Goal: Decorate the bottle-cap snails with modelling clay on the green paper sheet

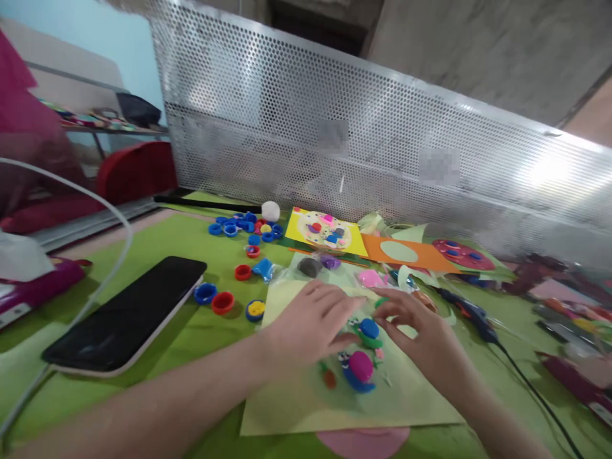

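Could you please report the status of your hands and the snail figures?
Left hand, right hand over pale sheet. Grip unclear. Magenta shell, blue shell both uncovered.

A bench with a green top. At left lies a phone, screen dark; farther left, a purple tissue pack. Small blue and red caps scatter from beside the phone toward the far side, near a black rod. A pale yellow sheet covers the near middle. At right lies a dark corded tool.
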Motion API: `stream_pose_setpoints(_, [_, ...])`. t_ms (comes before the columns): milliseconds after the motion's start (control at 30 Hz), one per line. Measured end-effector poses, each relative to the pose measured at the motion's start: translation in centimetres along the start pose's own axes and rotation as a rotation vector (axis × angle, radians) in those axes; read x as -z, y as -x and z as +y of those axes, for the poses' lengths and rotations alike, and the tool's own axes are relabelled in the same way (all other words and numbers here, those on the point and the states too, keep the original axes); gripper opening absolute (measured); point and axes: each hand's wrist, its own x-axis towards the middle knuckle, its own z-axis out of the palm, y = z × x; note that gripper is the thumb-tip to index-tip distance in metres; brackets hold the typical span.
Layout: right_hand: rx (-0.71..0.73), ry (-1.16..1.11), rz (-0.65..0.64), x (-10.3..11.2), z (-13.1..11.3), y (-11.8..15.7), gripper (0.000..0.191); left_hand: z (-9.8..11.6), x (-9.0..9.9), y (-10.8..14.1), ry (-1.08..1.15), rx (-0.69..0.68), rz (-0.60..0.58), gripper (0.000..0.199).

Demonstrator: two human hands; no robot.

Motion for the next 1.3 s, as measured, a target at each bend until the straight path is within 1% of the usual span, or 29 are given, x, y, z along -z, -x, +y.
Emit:
stream_pose_setpoints(33, [0.036,-0.081,-0.057,-0.6,-0.6,-1.0,0.035,0.2,0.0,0.0,-0.001,-0.020,0.061,0.035])
stream_pose_setpoints(100, [0.053,-0.211,-0.157,-1.5,-1.5,-2.7,0.033,0.5,0.0,0.0,-0.010,-0.027,0.142,0.025])
stream_pose_setpoints(200, [0.010,-0.359,-0.286,-2.4,-1.6,-4.2,0.035,0.3,-0.1,0.1,-0.033,0.031,0.170,0.017])
stream_pose_setpoints(300, [-0.061,-0.560,-0.376,-2.9,-0.5,-4.2,0.036,-0.1,-0.3,0.2,-0.046,0.053,0.173,0.020])
stream_pose_setpoints(400, [-0.138,-0.651,-0.408,-3.3,0.7,-3.7,0.037,0.0,-0.5,0.5,-0.048,0.019,0.147,0.021])
stream_pose_setpoints(467, [-0.198,-0.679,-0.444,-3.5,1.2,-3.4,0.038,0.1,-0.6,0.6,-0.046,0.001,0.133,0.020])
stream_pose_setpoints(500, [-0.216,-0.701,-0.439,-3.6,1.3,-3.2,0.037,0.2,-0.7,0.7,-0.044,0.003,0.132,0.019])
stream_pose_setpoints(633, [-0.313,-0.884,-0.453,-3.2,1.1,-2.8,0.039,0.3,-0.6,0.6,-0.018,0.049,0.171,0.015])
stream_pose_setpoints(733, [-0.385,-1.010,-0.434,-2.7,0.7,-2.7,0.038,0.1,-0.3,0.4,0.041,0.094,0.217,0.013])
stream_pose_setpoints(833, [-0.438,-1.080,-0.413,-2.4,0.1,-2.7,0.036,0.1,0.1,0.2,0.130,0.166,0.248,0.014])
stream_pose_setpoints(933, [-0.467,-1.146,-0.436,-2.2,-0.3,-2.7,0.034,0.1,0.2,0.2,0.246,0.274,0.249,0.017])
stream_pose_setpoints(1033, [-0.493,-1.189,-0.454,-2.1,-0.5,-2.7,0.031,0.0,0.1,0.1,0.372,0.439,0.239,0.023])
stream_pose_setpoints(1100, [-0.507,-1.218,-0.449,-2.0,-0.5,-2.7,0.028,-0.1,-0.2,0.1,0.456,0.554,0.239,0.024])
stream_pose_setpoints(1200, [-0.482,-1.222,-0.428,-2.1,-0.3,-2.7,0.028,-0.3,-0.7,-0.1,0.572,0.673,0.242,0.023])
stream_pose_setpoints(1300, [-0.433,-1.197,-0.404,-2.4,-0.2,-2.7,0.030,-0.4,-1.0,-0.2,0.661,0.739,0.243,0.028])
